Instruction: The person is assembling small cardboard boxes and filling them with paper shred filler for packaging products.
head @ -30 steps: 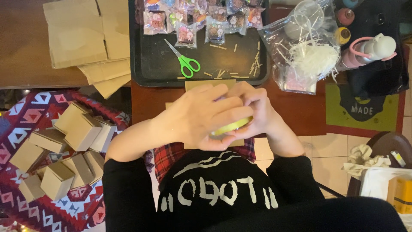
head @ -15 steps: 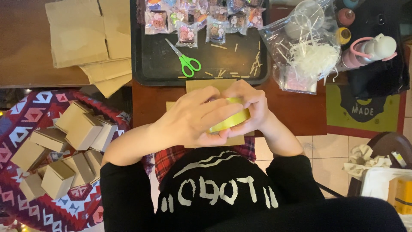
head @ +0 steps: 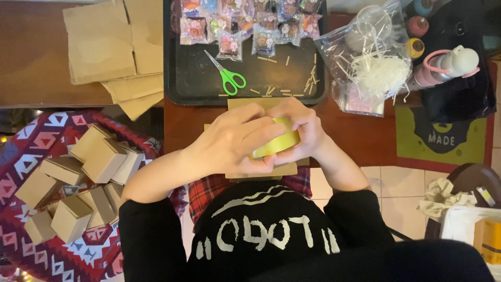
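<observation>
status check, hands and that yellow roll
Left hand and right hand both clasp yellow tape roll. Flat brown cardboard piece beneath. Nothing in the way.

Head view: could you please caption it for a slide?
Both hands grip a yellow tape roll over flat brown cardboard.

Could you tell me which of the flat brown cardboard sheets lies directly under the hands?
The cardboard sheet on the table under both hands, unlike the stacked sheets far left.

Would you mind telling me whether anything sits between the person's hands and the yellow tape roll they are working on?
Nothing visible does. The left hand and the right hand both wrap directly around the yellow tape roll, held above a flat cardboard piece.
</observation>
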